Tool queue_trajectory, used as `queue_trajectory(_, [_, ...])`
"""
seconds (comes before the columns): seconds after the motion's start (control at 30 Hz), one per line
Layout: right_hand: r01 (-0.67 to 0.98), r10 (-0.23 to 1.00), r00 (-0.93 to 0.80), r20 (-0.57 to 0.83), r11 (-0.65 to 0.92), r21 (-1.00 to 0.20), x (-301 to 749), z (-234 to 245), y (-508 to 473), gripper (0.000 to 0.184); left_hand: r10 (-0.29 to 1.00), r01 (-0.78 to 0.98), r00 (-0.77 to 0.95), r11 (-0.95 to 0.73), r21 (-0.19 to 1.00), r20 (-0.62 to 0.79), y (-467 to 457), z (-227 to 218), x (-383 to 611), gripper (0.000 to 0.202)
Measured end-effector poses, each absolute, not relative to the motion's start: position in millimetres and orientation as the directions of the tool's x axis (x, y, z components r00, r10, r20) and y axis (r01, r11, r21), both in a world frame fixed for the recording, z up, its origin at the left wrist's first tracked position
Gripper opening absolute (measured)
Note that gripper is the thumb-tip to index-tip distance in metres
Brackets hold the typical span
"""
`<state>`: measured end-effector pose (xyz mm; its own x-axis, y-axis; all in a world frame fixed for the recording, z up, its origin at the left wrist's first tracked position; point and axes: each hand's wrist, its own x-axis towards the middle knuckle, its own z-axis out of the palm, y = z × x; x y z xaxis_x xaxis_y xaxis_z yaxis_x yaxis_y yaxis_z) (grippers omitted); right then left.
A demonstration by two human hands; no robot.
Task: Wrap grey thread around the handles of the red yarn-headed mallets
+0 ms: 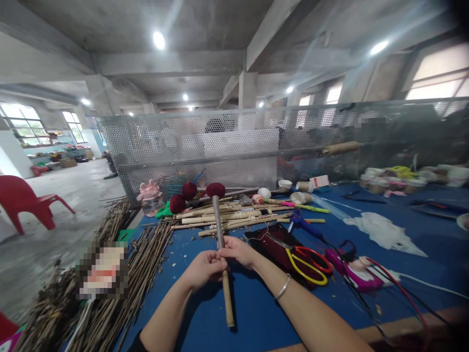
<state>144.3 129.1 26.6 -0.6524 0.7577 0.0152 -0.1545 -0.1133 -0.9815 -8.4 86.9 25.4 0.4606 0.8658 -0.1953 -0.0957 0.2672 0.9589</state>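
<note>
Over the blue worktop (pixel 264 313), left hand (pixel 203 269) and right hand (pixel 238 250) both grip the red-headed stick (pixel 224 288) at mid-shaft, fingers closed on it. Fingertip work on the shaft, I'd judge; next needs a steady hold.

Bare concrete ceiling (pixel 205 19) with beams, round lamps (pixel 159 40) lit at 12 o'clock. Perforated metal screen (pixel 234 142) spans 10 to 3 o'clock, with a left window (pixel 24 124) at 9 and a right window (pixel 439 73) at 2, both bright. Grey concrete floor (pixel 73 190) at 9 o'clock, red plastic chair (pixel 22 198) standing on it.
</note>
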Motion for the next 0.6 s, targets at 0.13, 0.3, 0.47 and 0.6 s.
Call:
queue_trajectory(0.13, [-0.147, 0.755, -0.655, 0.021, -0.099, -0.984, 144, 21, 131, 0.037, 0.817, -0.054, 0.537, 0.284, 0.957, -0.212, 83, 30, -11, 0.034])
queue_trajectory(0.3, [-0.116, 0.797, -0.604, 0.029, -0.051, -0.992, 141, 15, 135, 0.042, 0.913, 0.044, 0.367, 0.176, 0.983, -0.18, 88, 18, -7, 0.044])
queue_trajectory(0.47, [-0.182, 0.78, -0.625, 0.024, -0.116, -0.976, 146, 26, 132, 0.039, 0.898, -0.047, 0.387, 0.248, 0.968, -0.211, 84, 26, -4, 0.044])
queue_trajectory(0.6, [-0.203, 0.762, -0.647, 0.031, -0.134, -0.97, 147, 28, 130, 0.038, 0.834, -0.143, 0.49, 0.366, 0.92, -0.255, 76, 37, -2, 0.037])
